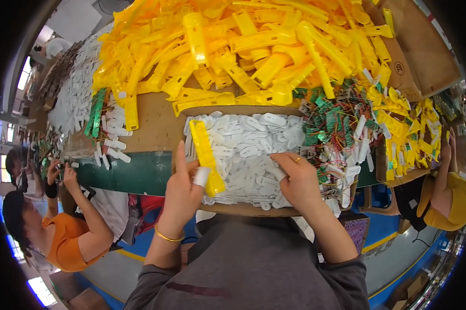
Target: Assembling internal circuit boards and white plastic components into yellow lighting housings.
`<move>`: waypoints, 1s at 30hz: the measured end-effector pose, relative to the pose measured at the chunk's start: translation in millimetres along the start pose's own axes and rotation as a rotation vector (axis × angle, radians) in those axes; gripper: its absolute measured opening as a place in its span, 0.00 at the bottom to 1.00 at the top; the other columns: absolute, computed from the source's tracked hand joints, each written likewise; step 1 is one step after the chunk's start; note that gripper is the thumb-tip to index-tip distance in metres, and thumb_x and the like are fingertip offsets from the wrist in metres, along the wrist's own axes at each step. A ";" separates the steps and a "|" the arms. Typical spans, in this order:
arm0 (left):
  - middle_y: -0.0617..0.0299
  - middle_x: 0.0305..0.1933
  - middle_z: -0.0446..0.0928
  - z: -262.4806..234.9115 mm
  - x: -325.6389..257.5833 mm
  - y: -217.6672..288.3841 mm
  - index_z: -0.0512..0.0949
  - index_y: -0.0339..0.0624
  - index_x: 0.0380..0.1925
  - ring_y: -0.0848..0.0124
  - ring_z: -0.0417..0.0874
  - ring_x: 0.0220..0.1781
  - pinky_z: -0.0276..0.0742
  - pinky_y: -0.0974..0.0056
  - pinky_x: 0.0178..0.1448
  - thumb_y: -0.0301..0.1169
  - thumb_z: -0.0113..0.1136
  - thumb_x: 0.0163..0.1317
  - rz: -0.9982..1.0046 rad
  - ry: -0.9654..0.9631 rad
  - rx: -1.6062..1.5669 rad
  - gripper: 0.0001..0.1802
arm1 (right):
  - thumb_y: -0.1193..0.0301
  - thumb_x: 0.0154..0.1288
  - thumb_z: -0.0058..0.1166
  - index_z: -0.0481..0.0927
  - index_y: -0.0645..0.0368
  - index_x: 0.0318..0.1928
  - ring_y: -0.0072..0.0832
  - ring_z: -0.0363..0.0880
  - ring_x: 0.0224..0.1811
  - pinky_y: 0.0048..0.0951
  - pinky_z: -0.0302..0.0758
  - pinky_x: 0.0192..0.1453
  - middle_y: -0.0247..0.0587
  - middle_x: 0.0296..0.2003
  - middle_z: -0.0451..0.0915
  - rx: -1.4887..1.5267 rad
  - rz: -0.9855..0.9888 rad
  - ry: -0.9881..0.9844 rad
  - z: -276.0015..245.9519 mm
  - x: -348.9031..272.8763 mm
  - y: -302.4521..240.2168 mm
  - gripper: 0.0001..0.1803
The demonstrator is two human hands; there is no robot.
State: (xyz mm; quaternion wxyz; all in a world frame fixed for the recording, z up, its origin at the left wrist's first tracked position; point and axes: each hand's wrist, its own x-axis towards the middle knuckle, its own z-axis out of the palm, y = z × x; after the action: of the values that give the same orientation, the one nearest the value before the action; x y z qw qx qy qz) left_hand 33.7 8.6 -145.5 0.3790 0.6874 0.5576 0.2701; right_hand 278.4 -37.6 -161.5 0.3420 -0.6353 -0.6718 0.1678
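My left hand (pixel 184 188) is closed around a long yellow plastic casing (pixel 206 157), held slanting over the left side of an open cardboard box (pixel 243 209). A white wrap (pixel 201 176) covers part of that thumb. Small white oval plastic pieces (pixel 253 178) fill the box. On the right of the box, my right hand (pixel 297 178) reaches in with bent fingers apart, its fingertips at the white pieces. Nothing shows clearly between those fingers, and the undersides are hidden.
Beyond the box rises a large heap of yellow casings (pixel 264 46). Wired green circuit boards (pixel 339 121) lie tangled at right, beside a carton of yellow parts (pixel 406 139). More white pieces (pixel 80 82) spread at far left. Co-workers sit left (pixel 70 240) and right (pixel 445 201).
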 end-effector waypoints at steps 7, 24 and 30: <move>0.54 0.44 0.76 31.6 5.1 -13.5 0.48 0.33 0.64 0.67 0.80 0.43 0.76 0.66 0.46 0.21 0.59 0.52 -0.150 0.034 -0.140 0.41 | 0.83 0.38 0.49 0.78 0.60 0.34 0.41 0.77 0.35 0.37 0.75 0.37 0.43 0.34 0.77 -0.524 0.052 -0.368 25.2 16.0 -10.8 0.17; 0.48 0.46 0.75 39.9 9.3 12.3 0.61 0.38 0.58 0.65 0.78 0.39 0.74 0.65 0.44 0.21 0.55 0.46 -0.068 -0.332 -1.252 0.34 | 0.89 0.36 0.45 0.76 0.63 0.49 0.47 0.73 0.42 0.38 0.73 0.45 0.50 0.38 0.76 0.076 0.038 -0.054 8.1 10.0 -2.9 0.32; 0.53 0.38 0.76 34.1 2.1 10.5 0.57 0.36 0.62 0.67 0.76 0.34 0.72 0.65 0.40 0.36 0.54 0.60 -0.153 -0.435 -1.053 0.32 | 0.89 0.36 0.44 0.78 0.62 0.40 0.42 0.74 0.37 0.37 0.72 0.40 0.45 0.33 0.76 0.011 -0.154 -0.021 13.5 20.5 5.2 0.25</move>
State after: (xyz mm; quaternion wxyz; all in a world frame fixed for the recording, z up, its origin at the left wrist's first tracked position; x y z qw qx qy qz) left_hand 67.2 2.2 -156.3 0.7945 0.4036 0.3054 0.3356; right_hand 274.1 -14.3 -169.4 0.3502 -0.5781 -0.7213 0.1513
